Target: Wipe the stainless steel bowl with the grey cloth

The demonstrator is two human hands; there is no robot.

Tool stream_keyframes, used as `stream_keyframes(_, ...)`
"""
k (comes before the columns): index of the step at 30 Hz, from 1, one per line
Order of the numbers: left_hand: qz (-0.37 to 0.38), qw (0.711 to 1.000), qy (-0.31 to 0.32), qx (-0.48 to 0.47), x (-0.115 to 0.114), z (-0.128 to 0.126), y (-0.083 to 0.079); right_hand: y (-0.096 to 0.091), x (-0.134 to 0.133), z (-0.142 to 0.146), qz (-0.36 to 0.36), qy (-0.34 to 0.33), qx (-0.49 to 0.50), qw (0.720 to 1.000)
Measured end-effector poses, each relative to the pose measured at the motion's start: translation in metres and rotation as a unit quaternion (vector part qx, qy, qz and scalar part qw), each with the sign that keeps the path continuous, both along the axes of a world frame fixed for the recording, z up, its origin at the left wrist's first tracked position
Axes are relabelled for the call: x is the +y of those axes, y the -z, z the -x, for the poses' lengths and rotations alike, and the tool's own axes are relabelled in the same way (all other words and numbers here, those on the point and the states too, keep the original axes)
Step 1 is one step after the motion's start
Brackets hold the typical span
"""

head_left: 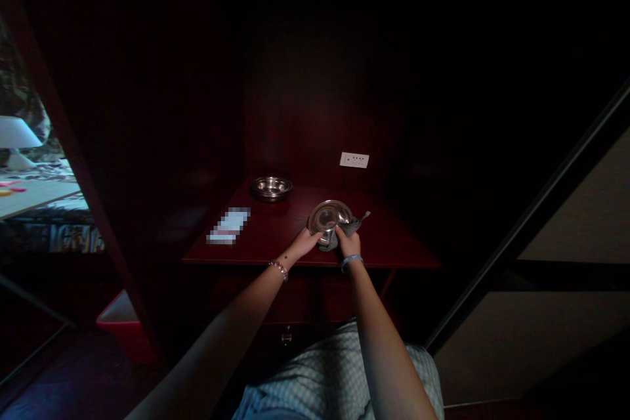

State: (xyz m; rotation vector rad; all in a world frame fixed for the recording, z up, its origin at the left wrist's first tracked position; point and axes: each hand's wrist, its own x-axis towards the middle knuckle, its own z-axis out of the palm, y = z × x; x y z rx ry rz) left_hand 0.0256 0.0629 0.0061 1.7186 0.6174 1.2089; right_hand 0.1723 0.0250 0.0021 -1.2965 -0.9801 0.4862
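The left hand (306, 243) is gripping a metal dish (325, 216) by its near rim, over the front of the desk (275, 236). The right hand (348, 241) is gripping a grey cloth (353, 227) against the dish. Metal bowls (272, 189) are sitting at the desk's back left; a socket (354, 160) is showing above the desk.

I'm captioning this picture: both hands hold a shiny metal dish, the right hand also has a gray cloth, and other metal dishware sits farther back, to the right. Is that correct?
Not quite: the head view shows the other metal dishware farther back to the left of the held dish, not the right. The rest stands.
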Motion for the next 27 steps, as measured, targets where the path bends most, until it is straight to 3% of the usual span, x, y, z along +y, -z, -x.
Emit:
stream_keyframes(7,0.034,0.996,-0.064,-0.061,0.001,-0.002,-0.001,-0.002,-0.002,0.001,0.003,0.002,-0.018,1.000)
stream_keyframes(11,0.048,0.994,-0.069,-0.073,0.003,-0.002,0.000,-0.005,-0.004,0.003,0.002,0.000,-0.021,1.000)
stream_keyframes(18,0.002,0.993,-0.109,-0.046,-0.005,0.005,-0.013,-0.010,-0.009,0.006,-0.005,-0.003,-0.020,1.000)
stream_keyframes(27,0.018,0.995,-0.082,-0.059,-0.006,0.004,-0.015,-0.008,-0.007,0.004,-0.008,-0.002,-0.016,1.000)
